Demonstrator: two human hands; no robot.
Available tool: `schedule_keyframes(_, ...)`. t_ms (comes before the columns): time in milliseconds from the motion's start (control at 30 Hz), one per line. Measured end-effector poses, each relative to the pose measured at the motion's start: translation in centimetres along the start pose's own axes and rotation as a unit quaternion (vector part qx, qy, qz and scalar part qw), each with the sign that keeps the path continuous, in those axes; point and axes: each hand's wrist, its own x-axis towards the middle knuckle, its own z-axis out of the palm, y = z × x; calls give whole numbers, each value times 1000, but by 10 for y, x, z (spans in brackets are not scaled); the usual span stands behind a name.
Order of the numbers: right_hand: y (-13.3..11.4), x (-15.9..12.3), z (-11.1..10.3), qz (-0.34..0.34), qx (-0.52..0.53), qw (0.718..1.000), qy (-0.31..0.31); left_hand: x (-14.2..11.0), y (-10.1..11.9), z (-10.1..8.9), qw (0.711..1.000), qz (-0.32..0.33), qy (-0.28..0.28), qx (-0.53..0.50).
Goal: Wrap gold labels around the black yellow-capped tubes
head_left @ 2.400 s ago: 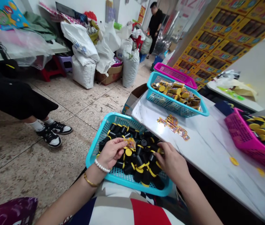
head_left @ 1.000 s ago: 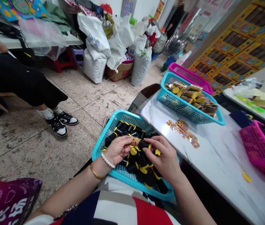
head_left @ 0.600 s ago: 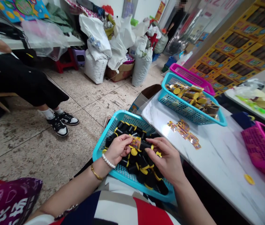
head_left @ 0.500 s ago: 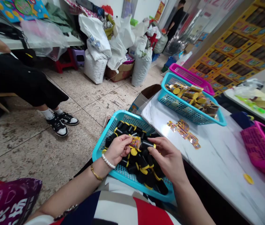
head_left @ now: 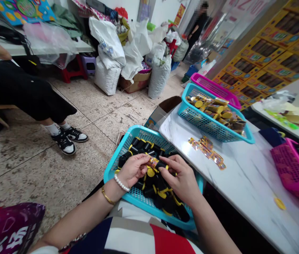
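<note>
A small black tube (head_left: 162,165) with a yellow band was held between both hands, its long axis lying roughly level, running left to right. The right hand (head_left: 181,180) was closed on its right end with thumb and fingers; the left hand (head_left: 133,170) pinched a glossy orange label (head_left: 152,162) against its left end. Directly beneath the grip, a turquoise mesh plastic basket (head_left: 112,169) held more black, yellow-capped tubes. To the right of the grip, a marbled white table (head_left: 239,176) carried loose labels (head_left: 207,151).
</note>
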Motion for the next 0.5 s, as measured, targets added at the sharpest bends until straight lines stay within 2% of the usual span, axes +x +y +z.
schedule_keyframes(100, 3, 1, 2, -13, 9, 1000, -9, -1, 0, 2, 999, 18, 17, 37)
schedule_keyframes(300, 8, -2, 2, -28, 42, 998, 46, -7, -1, 8, 987, 99, 93, 87)
schedule_keyframes(333, 11, -3, 2, -45, 37, 997, 42, -7, -3, 7, 988, 86, 81, 96)
schedule_keyframes(433, 21, -2, 3, -143, 5, 989, 44, 2, -12, 1, 990, 28, -14, 139)
schedule_keyframes(500, 25, 0, 1, -179, -21, 982, 58, 10, -13, -1, 986, 26, -48, 159)
